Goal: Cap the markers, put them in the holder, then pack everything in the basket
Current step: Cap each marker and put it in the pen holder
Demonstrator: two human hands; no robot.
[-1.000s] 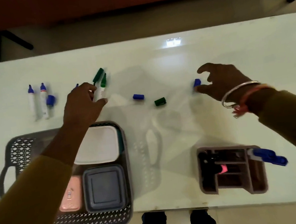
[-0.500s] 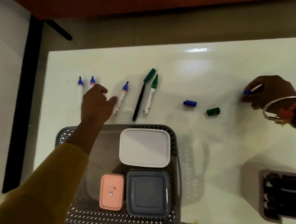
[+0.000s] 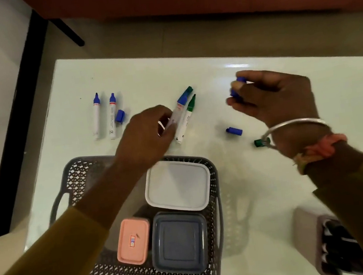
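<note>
White table (image 3: pixel 190 71) | blue marker (image 3: pixel 178 109) in left grip (image 3: pixel 146 137) | blue cap (image 3: pixel 241 80) in right grip (image 3: pixel 279 96)

The basket (image 3: pixel 81 171) sits at 7 o'clock on the table (image 3: pixel 274 182), the holder (image 3: pixel 306 220) at 4. Two markers (image 3: pixel 112 117) lie at 10, a cap (image 3: pixel 119 116) just right of them.
</note>
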